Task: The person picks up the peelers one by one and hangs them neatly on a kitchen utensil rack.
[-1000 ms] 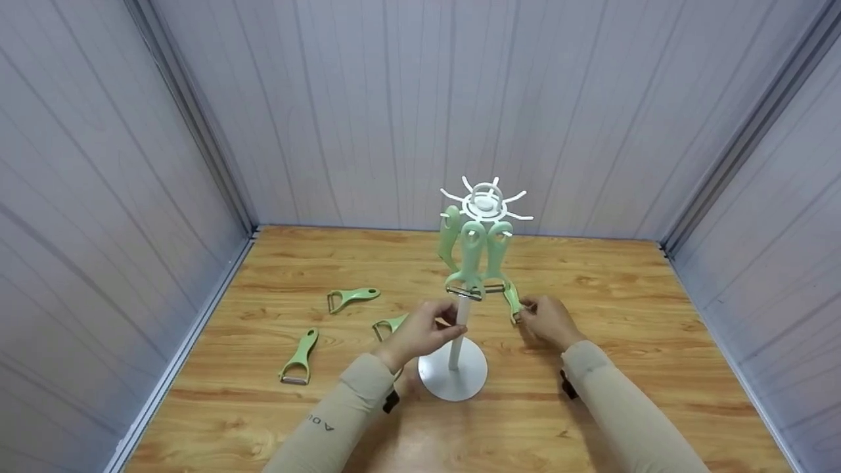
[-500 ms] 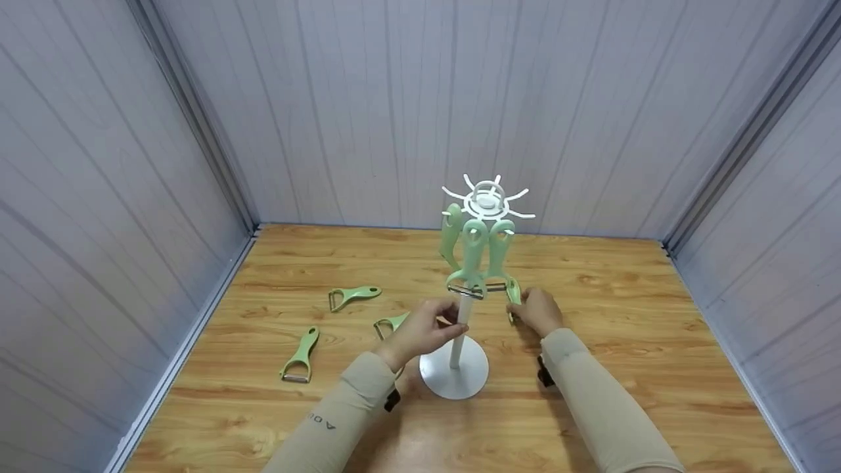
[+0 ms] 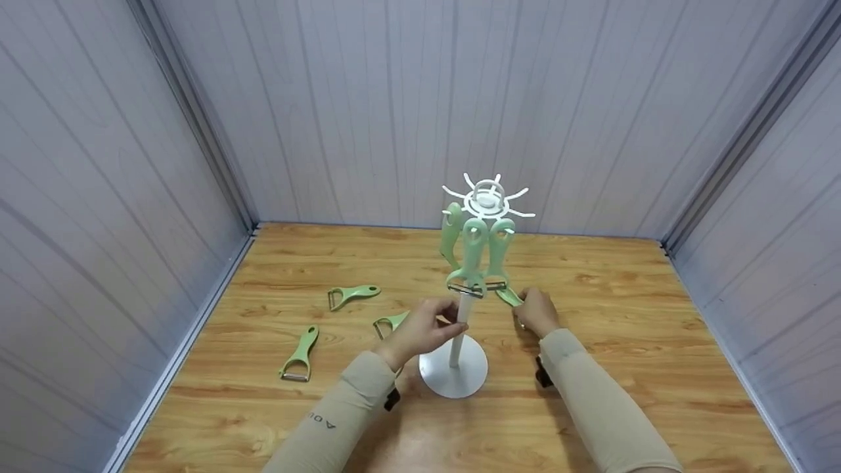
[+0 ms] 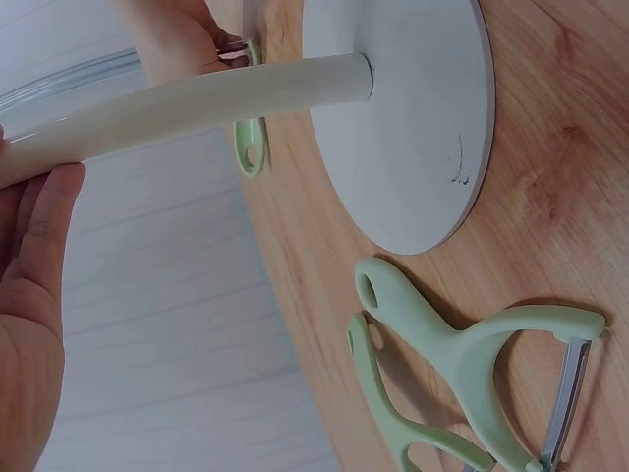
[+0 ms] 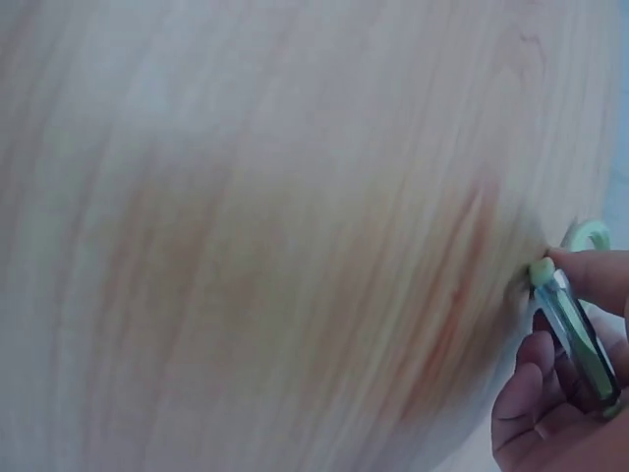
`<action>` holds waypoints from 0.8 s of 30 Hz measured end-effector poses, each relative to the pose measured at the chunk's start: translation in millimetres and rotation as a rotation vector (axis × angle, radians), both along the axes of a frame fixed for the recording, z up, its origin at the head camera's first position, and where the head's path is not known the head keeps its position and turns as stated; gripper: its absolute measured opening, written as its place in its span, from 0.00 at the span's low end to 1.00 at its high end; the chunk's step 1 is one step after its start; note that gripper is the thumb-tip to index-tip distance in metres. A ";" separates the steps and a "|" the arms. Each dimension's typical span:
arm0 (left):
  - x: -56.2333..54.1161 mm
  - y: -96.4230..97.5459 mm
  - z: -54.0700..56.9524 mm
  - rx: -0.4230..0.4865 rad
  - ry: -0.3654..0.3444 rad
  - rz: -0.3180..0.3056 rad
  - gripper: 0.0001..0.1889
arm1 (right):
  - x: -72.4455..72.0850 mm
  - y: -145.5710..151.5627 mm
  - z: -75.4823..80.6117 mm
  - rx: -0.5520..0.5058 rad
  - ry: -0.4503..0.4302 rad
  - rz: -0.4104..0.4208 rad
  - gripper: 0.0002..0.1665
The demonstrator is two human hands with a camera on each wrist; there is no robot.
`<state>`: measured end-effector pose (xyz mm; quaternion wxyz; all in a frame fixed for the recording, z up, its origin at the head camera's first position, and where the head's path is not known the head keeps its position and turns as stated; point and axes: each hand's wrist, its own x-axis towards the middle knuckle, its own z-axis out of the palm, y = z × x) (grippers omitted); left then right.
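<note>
My left hand [image 3: 420, 332] grips the white pole [image 3: 456, 351] of a stand, thumb and fingers curled round it. In the left wrist view the pole [image 4: 197, 108] slants in front of the right hand [image 4: 182, 39]. Right of the stand, my right hand [image 3: 539, 312] holds a green peeler [image 3: 509, 297] low over the table, its handle pointing away to the left. Seen from the right wrist, thumb and fingers pinch the peeler's blade end [image 5: 578, 334]. Three green peelers, one of them the nearest peeler [image 3: 473, 246], hang from the stand's white hooked top [image 3: 487, 203].
On the wooden table [image 3: 624, 315], left of the stand's round base [image 3: 470, 381], lie several green peelers, among them one peeler at the back [image 3: 360, 292] and one nearer peeler [image 3: 302, 351]. Another peeler [image 3: 392, 321] is partly behind the left hand. Pale panels enclose the table.
My right hand has shifted a little left with the peeler. The peeler has turned so its handle now slants away to the left. The left hand keeps its grip on the pole.
</note>
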<state>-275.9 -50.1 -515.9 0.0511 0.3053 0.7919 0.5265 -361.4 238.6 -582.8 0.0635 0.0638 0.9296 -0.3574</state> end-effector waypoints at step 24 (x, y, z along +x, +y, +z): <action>-2.3 -0.9 -0.3 -0.018 -0.040 0.000 0.05 | 24.1 10.2 25.5 -0.245 0.167 0.084 0.16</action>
